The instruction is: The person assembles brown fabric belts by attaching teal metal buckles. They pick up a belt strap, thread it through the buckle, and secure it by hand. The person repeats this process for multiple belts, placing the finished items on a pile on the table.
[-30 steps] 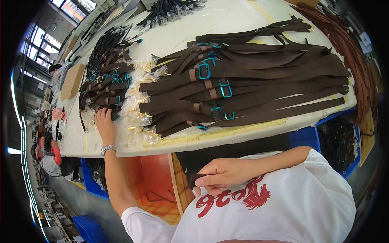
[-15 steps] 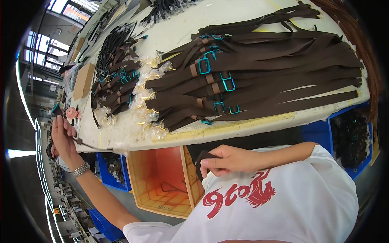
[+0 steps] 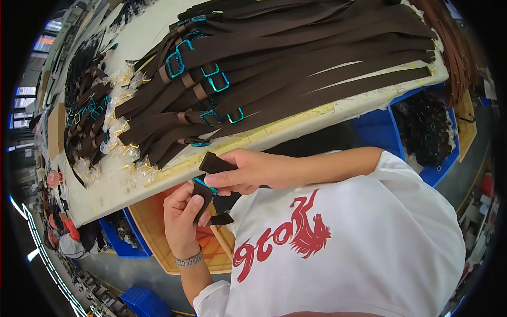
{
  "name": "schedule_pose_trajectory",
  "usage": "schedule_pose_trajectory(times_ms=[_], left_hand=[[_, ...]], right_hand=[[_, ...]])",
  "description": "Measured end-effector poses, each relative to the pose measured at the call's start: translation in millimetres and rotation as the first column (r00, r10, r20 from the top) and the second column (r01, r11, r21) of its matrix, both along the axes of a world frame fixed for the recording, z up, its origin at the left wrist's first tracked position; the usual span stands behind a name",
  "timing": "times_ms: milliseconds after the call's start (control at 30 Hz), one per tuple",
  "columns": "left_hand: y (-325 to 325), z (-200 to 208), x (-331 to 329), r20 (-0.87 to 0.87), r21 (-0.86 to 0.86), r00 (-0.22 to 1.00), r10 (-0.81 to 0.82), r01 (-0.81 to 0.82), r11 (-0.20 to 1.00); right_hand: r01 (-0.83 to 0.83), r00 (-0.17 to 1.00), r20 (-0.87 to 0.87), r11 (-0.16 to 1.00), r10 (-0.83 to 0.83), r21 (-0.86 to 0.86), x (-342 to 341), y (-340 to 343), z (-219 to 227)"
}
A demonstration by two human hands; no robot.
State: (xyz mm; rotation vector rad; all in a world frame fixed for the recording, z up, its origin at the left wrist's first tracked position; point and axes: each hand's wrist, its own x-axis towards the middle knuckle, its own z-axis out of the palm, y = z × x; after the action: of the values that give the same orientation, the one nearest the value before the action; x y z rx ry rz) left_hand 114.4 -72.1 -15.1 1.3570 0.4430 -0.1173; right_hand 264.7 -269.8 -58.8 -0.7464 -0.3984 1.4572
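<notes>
Close to my body, just off the table's near edge, both hands meet over a dark brown strap (image 3: 215,164). My left hand (image 3: 181,212), a metal watch on its wrist, is closed with its thumb pressing a folded part of the strap. A buckle in shiny blue wrap (image 3: 205,186) sits between the two hands. My right hand (image 3: 244,168) is closed too, fingers on the strap by the buckle, a strap end sticking up past them. The fingers partly cover the buckle. Another short dark end (image 3: 221,218) shows below.
On the white table (image 3: 296,136) lie many similar brown straps (image 3: 317,53) with blue-wrapped buckles. Clear plastic-wrapped pieces (image 3: 119,127) and a smaller strap bundle (image 3: 87,108) lie left. Below stand a yellow crate (image 3: 153,232) and blue bins (image 3: 380,129), (image 3: 122,238).
My left hand has come from the table's far left to my right hand, bringing the strap's buckle end. The view has turned and shifted, so the table appears further left.
</notes>
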Motion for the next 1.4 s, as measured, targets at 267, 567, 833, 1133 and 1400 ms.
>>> schedule_pose_trajectory(times_ms=[267, 567, 833, 1133, 1400], left_hand=[[13.9, -26.5, 7.9, 0.091, 0.091, 0.987, -0.135, 0.127, 0.988], [11.4, -17.4, 18.2, 0.015, 0.195, 0.985, -0.175, 0.168, 0.966], [4.5, -4.1, 33.3, 0.003, 0.228, 0.978, -0.211, 0.204, 0.952], [-35.2, 16.9, 43.1, 0.241, 0.754, 0.907, -0.344, 0.048, 0.656], [-63.5, 11.4, 50.7, 0.338, 0.920, 0.828, -0.447, -0.192, 0.341]], right_hand=[[-0.019, 0.987, -0.157, 1.000, 0.018, -0.006, 3.8, -6.1, -2.1], [0.124, 0.992, 0.009, 0.992, -0.124, -0.022, 6.4, -18.5, -0.2], [0.154, 0.988, -0.015, 0.988, -0.154, 0.002, 11.0, -31.6, -2.7], [0.244, 0.968, 0.075, 0.967, -0.239, -0.069, 12.8, -46.5, 8.4], [0.437, 0.798, 0.413, 0.893, -0.439, 0.105, 0.2, -48.6, 9.2]])
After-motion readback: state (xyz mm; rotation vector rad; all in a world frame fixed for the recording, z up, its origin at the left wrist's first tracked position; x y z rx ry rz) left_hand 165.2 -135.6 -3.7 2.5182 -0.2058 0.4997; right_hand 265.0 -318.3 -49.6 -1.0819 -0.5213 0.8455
